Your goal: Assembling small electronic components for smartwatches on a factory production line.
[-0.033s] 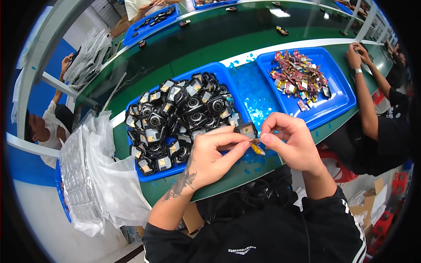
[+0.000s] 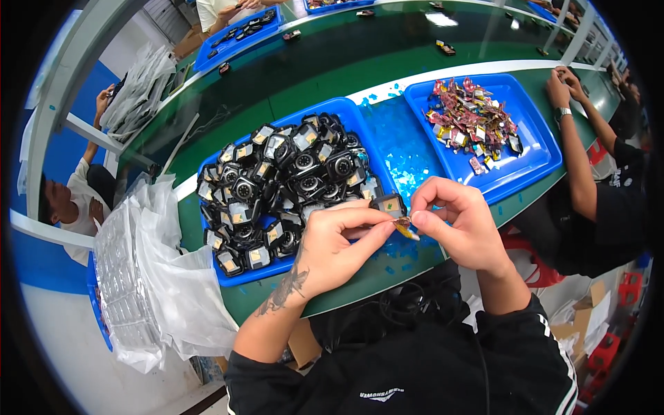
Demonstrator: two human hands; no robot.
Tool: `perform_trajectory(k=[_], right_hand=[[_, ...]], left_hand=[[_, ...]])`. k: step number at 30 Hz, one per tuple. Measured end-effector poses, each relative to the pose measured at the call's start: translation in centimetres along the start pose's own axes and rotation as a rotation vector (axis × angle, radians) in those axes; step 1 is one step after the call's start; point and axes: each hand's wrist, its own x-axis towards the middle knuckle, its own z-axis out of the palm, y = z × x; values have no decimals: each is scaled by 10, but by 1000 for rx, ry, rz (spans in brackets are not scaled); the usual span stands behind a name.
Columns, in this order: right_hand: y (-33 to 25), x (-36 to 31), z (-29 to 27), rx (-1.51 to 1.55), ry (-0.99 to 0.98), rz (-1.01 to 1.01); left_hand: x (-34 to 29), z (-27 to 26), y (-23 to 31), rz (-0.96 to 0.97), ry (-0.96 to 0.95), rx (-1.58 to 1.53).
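Just beyond the tray's near right corner, both of my hands meet over a small electronic part (image 2: 407,229) with yellow and whitish patches. My left hand (image 2: 342,242) pinches it between thumb and forefinger. My right hand (image 2: 460,225) is closed in a pinch at its other side, the fingertips covering what they grip. Right behind the fingertips is a square black watch case (image 2: 391,204) with a tan patch inside. To the left, a blue tray (image 2: 373,149) holds a heap of similar watch cases (image 2: 304,162), some showing round sensor backs.
A second blue tray (image 2: 529,166) at the right holds a pile of pinkish and yellow electronic scraps (image 2: 474,121). Blue film bits (image 2: 408,166) litter the bench between the trays. Clear plastic blister trays (image 2: 128,277) stand at left. Beyond runs a green conveyor (image 2: 332,52); a co-worker's hands (image 2: 564,90) are at right.
The small yellow part has tilted slightly between my fingertips. Both hands stay in nearly the same place.
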Motion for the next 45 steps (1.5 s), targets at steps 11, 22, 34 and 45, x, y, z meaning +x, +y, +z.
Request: perform_trajectory(k=[11,22,34,45], right_hand=[[1,-2,10,-109,98,-100],[14,0,21,-266,256,-219],[14,8,26,-156,156,-130],[-1,220,-26,-325,15,165]], left_hand=[[1,4,-9,-92,25,-210],[-3,11,-1,-55,64,-251],[-5,19,-11,-8,150,-492],[-1,19,-24,760,525,760]])
